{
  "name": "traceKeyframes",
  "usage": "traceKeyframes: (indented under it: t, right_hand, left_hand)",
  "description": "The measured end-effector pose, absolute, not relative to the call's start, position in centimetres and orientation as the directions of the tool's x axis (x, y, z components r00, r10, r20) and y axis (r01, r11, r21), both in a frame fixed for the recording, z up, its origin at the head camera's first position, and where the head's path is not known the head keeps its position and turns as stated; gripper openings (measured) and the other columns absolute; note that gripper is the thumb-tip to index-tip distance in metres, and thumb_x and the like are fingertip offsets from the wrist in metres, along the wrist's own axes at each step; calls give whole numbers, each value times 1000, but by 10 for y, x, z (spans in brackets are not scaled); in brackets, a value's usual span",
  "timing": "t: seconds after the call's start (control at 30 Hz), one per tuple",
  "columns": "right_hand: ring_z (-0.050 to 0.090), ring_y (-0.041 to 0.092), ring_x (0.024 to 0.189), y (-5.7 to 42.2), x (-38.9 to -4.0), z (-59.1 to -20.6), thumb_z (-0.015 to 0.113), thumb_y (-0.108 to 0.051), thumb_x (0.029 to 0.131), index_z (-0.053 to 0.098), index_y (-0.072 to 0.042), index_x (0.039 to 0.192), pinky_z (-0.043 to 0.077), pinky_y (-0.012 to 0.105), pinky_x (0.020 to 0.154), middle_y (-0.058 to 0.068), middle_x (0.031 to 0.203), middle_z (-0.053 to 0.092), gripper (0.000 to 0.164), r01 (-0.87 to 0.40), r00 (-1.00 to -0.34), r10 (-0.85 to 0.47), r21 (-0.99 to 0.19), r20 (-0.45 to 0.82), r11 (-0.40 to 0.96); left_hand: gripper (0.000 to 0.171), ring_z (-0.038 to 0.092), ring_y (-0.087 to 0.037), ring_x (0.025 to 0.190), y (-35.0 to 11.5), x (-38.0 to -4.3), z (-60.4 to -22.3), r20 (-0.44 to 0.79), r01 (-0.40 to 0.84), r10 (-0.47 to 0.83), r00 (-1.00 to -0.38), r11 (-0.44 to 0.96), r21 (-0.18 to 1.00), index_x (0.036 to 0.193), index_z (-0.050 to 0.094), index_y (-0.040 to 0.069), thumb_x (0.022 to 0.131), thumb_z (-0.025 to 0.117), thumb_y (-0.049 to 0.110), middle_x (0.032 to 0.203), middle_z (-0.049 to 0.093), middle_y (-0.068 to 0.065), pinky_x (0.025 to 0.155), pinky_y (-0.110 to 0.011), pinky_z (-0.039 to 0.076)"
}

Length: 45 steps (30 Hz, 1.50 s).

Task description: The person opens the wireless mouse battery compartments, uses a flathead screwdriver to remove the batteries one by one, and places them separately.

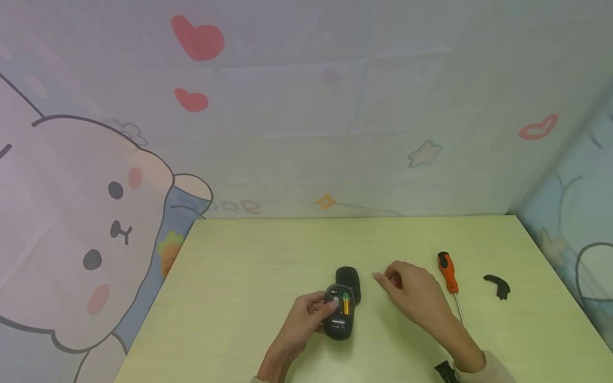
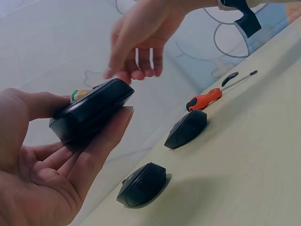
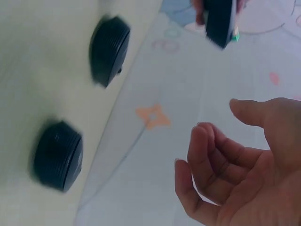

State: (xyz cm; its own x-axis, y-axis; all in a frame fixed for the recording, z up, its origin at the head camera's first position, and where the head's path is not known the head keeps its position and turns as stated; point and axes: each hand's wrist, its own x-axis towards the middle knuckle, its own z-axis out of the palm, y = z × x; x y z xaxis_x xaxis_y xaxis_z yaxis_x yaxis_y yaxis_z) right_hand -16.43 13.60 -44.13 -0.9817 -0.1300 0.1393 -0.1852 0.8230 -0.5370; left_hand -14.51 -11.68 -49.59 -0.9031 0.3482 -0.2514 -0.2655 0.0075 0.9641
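Gripping the mouse (image 1: 339, 314) with the left hand (image 1: 303, 321) now, underside up, above the table (image 1: 230, 266), hovering beside it with an empty, loosely curved right hand (image 1: 414, 290)! Already loaded with the battery (image 1: 346, 305), apparently, but still left to cover over.

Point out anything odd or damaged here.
The mouse in the left hand looks odd: its battery compartment is uncovered. A curved black piece, possibly the cover, lies loose right of the screwdriver. I see no damage.
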Motion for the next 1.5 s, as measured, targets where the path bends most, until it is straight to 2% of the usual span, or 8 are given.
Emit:
traceKeyframes:
  t: [0.17,0.3,0.43,0.87,1.07,1.27,1.5]
  right_hand:
    - [42,5,52,109,-154,-441,61,-56,92,60,-24,77,35,20,47,-11,59,50,35,-225,-974,-195,-570,114,790]
    - [40,4,49,95,-149,-443,62,-56,90,55,-25,73,31,19,44,-12,55,46,36,-229,-971,-223,-565,81,792]
    - [40,4,47,87,-147,-445,65,-54,90,55,-25,73,30,19,43,-12,55,46,35,-231,-971,-227,-540,75,809]
    - [40,5,44,84,-150,-455,63,-53,91,54,-23,74,30,20,41,-13,53,45,36,-245,-969,-224,-488,102,838]
    - [41,5,44,79,-148,-455,60,-45,95,55,-19,78,30,21,40,-12,53,47,32,-234,-972,-214,-494,98,838]
    - [42,6,47,74,-145,-453,68,-31,92,59,-13,82,32,19,42,-9,59,52,22,-246,-967,-182,-484,176,840]
    - [42,3,47,71,-144,-453,68,-23,90,61,-11,80,32,16,40,-8,59,54,17,-267,-958,-168,-508,232,819]
  left_hand:
    - [49,74,-18,86,-118,-146,-497,-230,-245,350,-908,2,970,127,61,3,92,67,38,103,76,-16,72,-32,62]
    - [50,74,-18,86,-117,-146,-498,-228,-245,355,-907,-3,970,128,60,4,92,66,38,102,76,-16,72,-32,62]
    - [50,74,-19,86,-116,-145,-499,-229,-247,355,-906,-4,969,128,60,4,93,66,38,101,76,-16,73,-32,62]
    - [42,74,-22,90,-107,-145,-500,-218,-231,350,-911,6,973,123,63,5,93,67,34,106,75,-18,72,-34,63]
    - [43,75,-21,89,-106,-144,-500,-208,-218,351,-913,12,976,125,62,7,93,67,35,108,74,-17,71,-31,62]
    - [43,76,-22,88,-104,-144,-502,-193,-202,356,-914,12,979,125,62,7,93,67,35,108,74,-16,71,-30,62]
    - [41,75,-22,89,-102,-145,-505,-192,-196,333,-923,20,980,122,65,13,91,68,40,106,76,-11,70,-31,62]
